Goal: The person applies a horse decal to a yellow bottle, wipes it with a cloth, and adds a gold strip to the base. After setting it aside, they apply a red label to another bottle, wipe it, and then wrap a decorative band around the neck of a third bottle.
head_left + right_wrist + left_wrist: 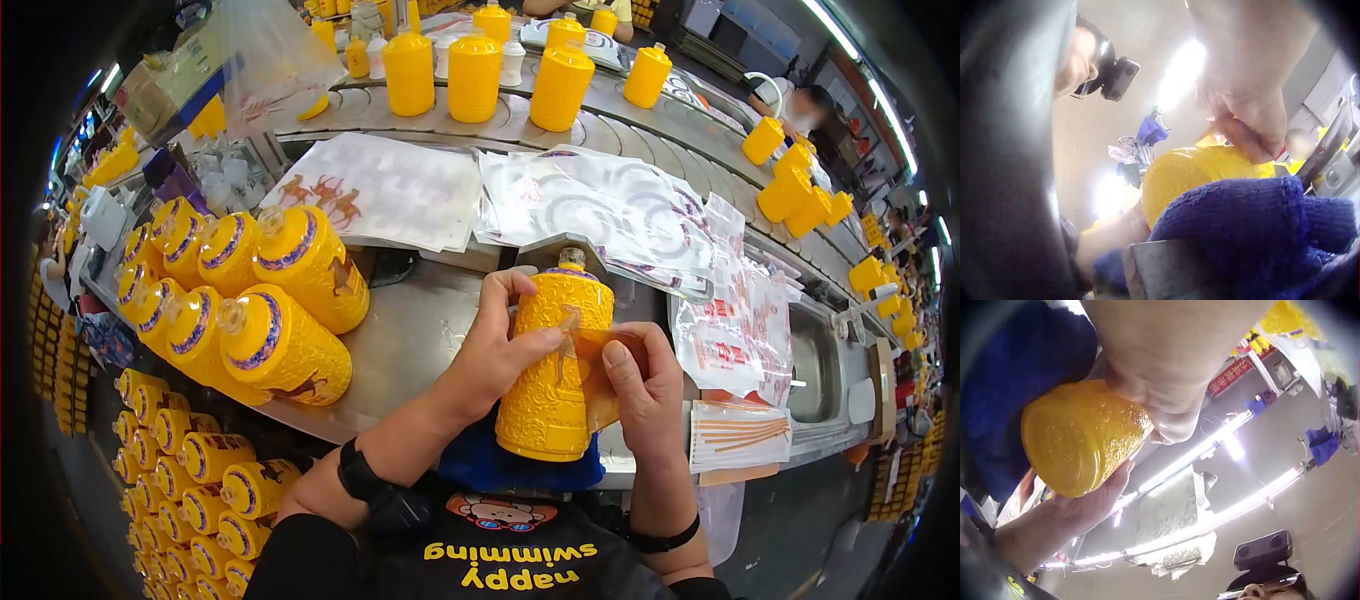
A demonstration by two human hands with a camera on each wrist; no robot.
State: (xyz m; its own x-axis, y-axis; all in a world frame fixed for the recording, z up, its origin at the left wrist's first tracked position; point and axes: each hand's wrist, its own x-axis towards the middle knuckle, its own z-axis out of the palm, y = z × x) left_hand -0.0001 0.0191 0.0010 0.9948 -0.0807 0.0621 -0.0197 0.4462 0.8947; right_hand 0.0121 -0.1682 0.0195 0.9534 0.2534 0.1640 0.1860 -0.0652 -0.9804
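A yellow embossed bottle with a clear knob on top leans back over a blue cloth at the bench's near edge. My left hand grips it from the side, fingers behind and thumb on the front by a small figure decal. Between thumb and fingers, my right hand pinches a thin see-through amber film against the bottle's right side. The left wrist view shows the bottle's round base. In the right wrist view, the right fingers bend over the bottle's side.
Finished-looking yellow bottles with purple neck bands stand at the left, with more stacked below. Printed decal sheets lie behind the work spot. A conveyor carries plain yellow bottles. Brown strips and a sink are at right.
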